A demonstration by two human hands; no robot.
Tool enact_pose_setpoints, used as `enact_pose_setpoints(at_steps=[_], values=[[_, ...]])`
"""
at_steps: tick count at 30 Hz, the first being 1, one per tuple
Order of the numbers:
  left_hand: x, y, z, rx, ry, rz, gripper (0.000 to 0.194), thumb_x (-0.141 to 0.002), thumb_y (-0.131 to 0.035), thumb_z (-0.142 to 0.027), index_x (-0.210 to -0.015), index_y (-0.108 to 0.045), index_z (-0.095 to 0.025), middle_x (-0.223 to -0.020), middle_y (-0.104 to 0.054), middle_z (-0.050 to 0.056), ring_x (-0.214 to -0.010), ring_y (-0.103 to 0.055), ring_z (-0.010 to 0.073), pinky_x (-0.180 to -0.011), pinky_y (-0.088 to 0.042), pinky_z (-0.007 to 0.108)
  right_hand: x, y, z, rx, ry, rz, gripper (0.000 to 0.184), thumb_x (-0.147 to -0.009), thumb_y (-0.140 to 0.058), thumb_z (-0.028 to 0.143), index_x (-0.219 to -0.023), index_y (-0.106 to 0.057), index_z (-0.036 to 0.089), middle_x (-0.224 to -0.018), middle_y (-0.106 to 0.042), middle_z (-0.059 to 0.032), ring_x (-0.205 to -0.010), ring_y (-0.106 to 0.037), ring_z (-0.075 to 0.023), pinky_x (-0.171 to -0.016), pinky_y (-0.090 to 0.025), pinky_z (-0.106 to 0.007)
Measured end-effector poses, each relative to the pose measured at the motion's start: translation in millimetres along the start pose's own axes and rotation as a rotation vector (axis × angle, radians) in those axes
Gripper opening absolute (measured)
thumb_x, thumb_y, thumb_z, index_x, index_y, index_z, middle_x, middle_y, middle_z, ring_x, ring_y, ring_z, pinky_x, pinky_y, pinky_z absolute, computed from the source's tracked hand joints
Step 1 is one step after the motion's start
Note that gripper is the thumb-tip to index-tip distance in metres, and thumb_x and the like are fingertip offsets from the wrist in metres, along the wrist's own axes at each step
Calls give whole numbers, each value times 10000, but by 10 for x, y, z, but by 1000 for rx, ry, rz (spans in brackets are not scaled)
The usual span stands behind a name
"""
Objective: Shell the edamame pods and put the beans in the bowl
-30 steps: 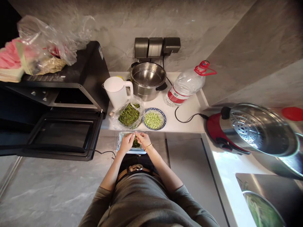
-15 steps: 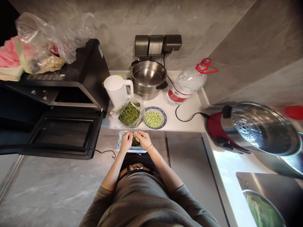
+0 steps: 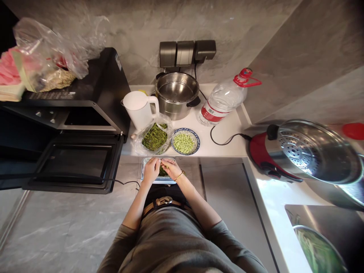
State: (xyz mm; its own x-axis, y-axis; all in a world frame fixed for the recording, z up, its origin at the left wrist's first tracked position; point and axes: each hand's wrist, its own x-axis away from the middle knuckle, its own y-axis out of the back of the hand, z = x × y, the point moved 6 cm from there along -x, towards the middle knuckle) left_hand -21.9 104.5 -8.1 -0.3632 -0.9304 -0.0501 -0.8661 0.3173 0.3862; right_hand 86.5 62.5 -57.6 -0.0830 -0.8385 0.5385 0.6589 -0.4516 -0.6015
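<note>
My left hand and my right hand meet at the fingertips over a lined bin below the counter edge. Both are closed in a pinch on a small green edamame pod, mostly hidden by the fingers. Dark green scraps lie in the bin beneath. Just beyond my hands, on the counter, a clear plastic bag holds many green edamame pods. To its right, shelled beans cover a blue-rimmed plate.
Behind the bag stand a white pitcher and a steel pot. A large water bottle is to their right. At left, an oven door hangs open. A red-based steamer and a sink are at right.
My fingertips have shifted slightly around the pod, and the left hand has turned a little toward the right one. The camera view has moved slightly.
</note>
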Motion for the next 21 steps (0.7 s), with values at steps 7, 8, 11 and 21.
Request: enact_pose_setpoints(at_steps=[7, 8, 11, 21], values=[[17, -23, 1, -133, -135, 67, 138, -835, -560, -210, -703, -598, -226, -716, -555, 32, -749, -523, 177, -769, -370, 268, 13, 10, 19, 129, 9, -74, 288, -501, -851, 369, -567, -695, 136, -506, -646, -13, -493, -591, -93, -503, -478, -208], [22, -29, 3, -144, -147, 66, 139, -843, -545, -210, -716, -596, -226, -718, -558, 34, -746, -528, 176, -762, -375, 268, 11, 2, 28, 136, 13, -62, 290, -488, -855, 367, -566, -698, 137, -515, -651, -12, -498, -596, -95, -520, -491, -215], [24, -20, 48, -177, -128, 2, 154, -869, -499, -216, -732, -570, -216, -694, -553, 29, -705, -536, 169, -704, -384, 260, 11, -43, 54, 168, 36, -2, 296, -491, -848, 380, -595, -711, 139, -559, -670, -5, -528, -611, -98, -578, -525, -233], [-10, 16, -36, -579, -249, -32, 249, -939, -408, -249, -761, -571, -189, -706, -595, 39, -716, -582, 153, -684, -417, 250, 15, -58, -11, -10, -55, -38, 232, -447, -849, 255, -573, -681, 158, -563, -664, 1, -568, -620, -113, -641, -556, -262]])
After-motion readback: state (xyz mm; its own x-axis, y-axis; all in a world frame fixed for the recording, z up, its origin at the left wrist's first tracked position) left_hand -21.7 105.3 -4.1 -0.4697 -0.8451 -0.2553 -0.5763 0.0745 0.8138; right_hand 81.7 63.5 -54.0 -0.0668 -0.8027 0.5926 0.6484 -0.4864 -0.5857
